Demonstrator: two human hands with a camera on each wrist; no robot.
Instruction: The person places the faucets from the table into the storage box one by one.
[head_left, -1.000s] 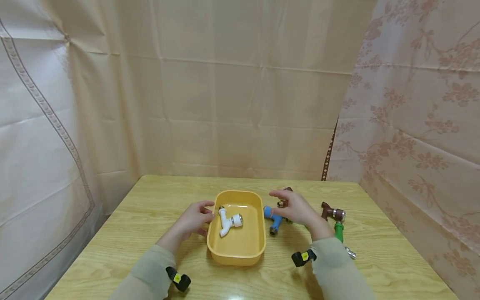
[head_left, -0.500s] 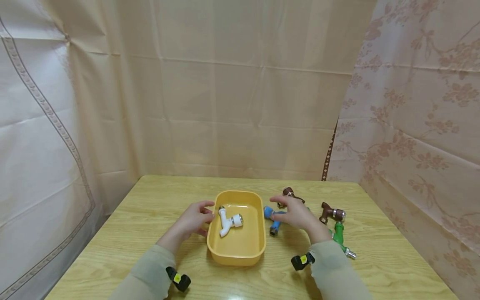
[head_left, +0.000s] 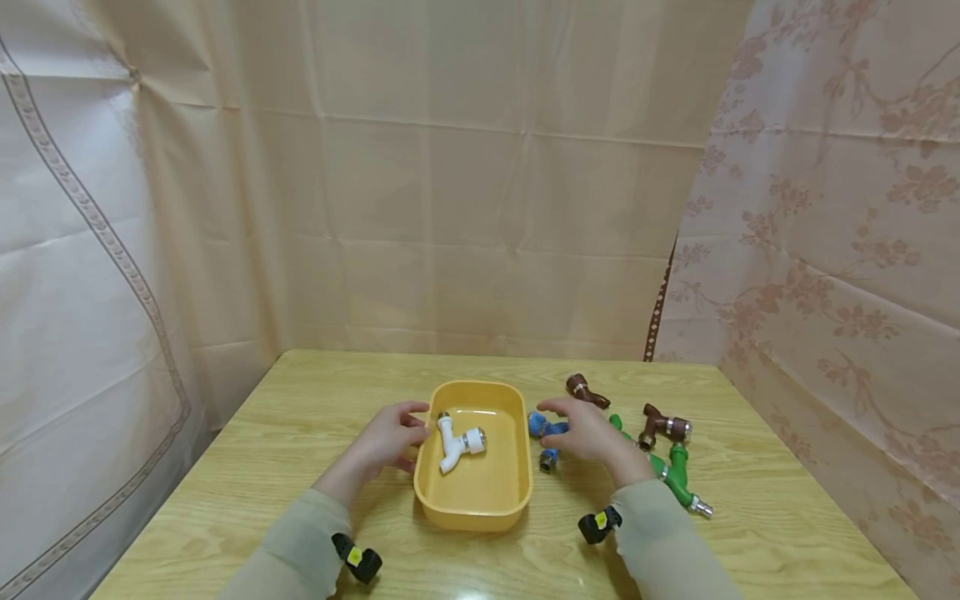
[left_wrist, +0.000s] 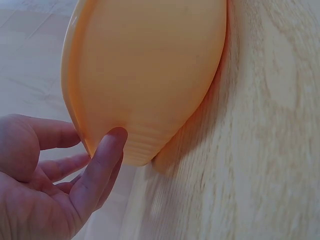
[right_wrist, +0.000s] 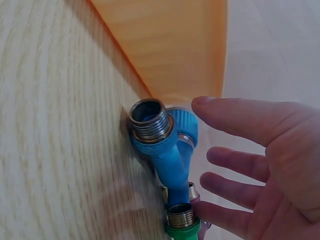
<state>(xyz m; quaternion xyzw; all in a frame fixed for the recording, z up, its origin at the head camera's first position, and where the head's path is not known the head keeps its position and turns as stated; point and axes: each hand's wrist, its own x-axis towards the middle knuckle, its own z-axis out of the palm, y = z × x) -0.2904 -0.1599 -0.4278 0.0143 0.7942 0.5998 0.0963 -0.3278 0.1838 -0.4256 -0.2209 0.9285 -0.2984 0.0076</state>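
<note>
A white plastic tap (head_left: 453, 450) lies inside the yellow tub (head_left: 480, 522). My left hand (head_left: 388, 437) touches the tub's left side, its thumb (left_wrist: 102, 165) against the outer wall in the left wrist view and its fingers by the edge. Right of the tub, a blue tap (right_wrist: 167, 155) with a metal threaded end lies on the table. My right hand (head_left: 588, 429) hovers over this tap with fingers spread and nothing held, covering part of it in the head view. In the right wrist view, a gap shows between the fingers and the blue tap.
Beyond my right hand lie two brown taps (head_left: 587, 391) and a green tap (head_left: 678, 475) on the wooden table (head_left: 322, 392). Another green piece (head_left: 617, 422) is partly hidden by that hand. Curtains (head_left: 465, 208) hang behind and beside the table.
My right hand has shifted slightly left and down over the blue tap, baring more of the brown and green taps. The left hand, tub and white tap have stayed in place.
</note>
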